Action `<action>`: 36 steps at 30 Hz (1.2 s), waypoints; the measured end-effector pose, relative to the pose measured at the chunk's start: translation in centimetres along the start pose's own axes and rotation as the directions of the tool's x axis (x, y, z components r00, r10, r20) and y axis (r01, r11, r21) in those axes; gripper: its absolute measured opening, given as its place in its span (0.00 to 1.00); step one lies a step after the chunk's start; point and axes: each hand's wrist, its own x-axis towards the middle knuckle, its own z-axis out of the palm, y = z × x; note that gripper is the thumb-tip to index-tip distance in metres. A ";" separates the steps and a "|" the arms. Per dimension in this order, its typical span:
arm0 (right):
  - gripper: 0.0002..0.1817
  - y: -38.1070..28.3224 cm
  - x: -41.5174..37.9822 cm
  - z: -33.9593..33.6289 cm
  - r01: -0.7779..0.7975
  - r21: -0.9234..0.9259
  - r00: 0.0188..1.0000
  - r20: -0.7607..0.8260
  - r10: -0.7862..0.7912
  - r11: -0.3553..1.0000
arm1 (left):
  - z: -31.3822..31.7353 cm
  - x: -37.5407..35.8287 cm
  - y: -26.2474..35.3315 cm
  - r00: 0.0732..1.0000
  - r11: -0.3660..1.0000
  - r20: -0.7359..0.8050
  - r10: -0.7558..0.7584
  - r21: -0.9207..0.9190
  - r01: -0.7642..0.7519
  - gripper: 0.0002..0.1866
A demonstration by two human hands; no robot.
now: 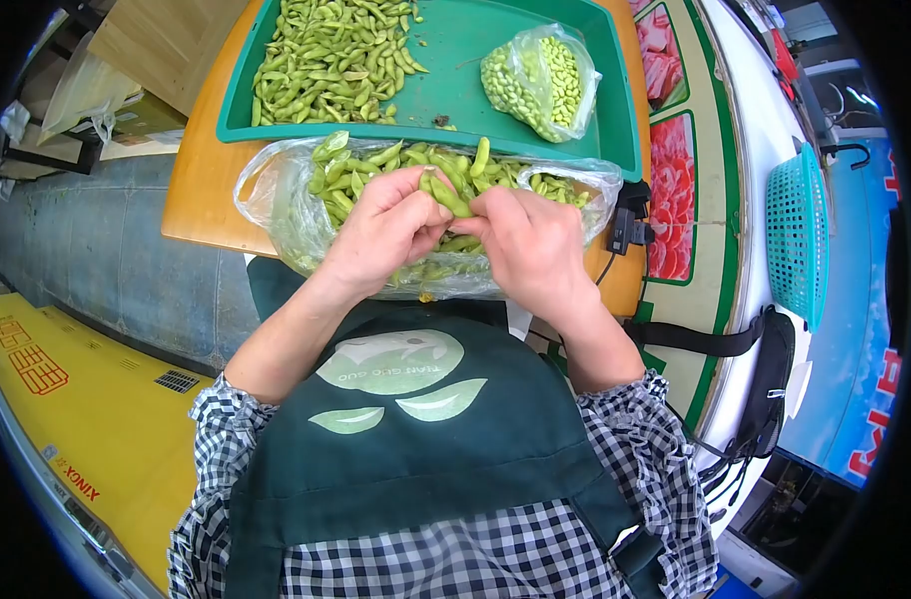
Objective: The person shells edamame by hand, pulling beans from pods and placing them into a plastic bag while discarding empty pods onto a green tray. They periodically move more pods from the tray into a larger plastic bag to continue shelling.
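Observation:
Between my two hands is one green edamame pod [443, 194], pinched at both ends. My left hand [383, 228] has its fingers closed on the pod's left end. Thumb and finger of my right hand [535, 240] grip its right end. Just under them a clear plastic bag [294, 225] lies open, full of edamame pods [360, 172]. Beyond it, a green tray [445, 85] holds a heap of pods [330, 60] on its left and a clear bag of shelled beans [543, 82] on its right.
The tray and bag rest on a wooden table [211, 190]. A yellow chest [86, 429] stands at the left. On the right are a black strap [705, 339], small black plugs [630, 225] with cables, and a turquoise basket [798, 235].

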 end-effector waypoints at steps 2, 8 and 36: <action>0.12 0.1 -0.2 0.4 -0.031 0.082 0.998 -0.047 0.035 0.996 | 0.2 0.0 -0.1 1.000 1.000 -0.026 0.003 -0.015 -0.004 0.04; 0.11 0.9 -0.9 1.3 -0.614 0.774 0.728 0.480 0.489 0.154 | 0.2 0.2 -0.1 0.999 0.994 -0.034 -0.025 -0.112 0.021 0.03; 0.09 1.6 -2.0 1.1 -0.575 0.688 0.644 0.714 0.275 -0.443 | -0.2 0.3 0.6 0.979 0.979 0.101 -0.176 -0.085 0.185 0.22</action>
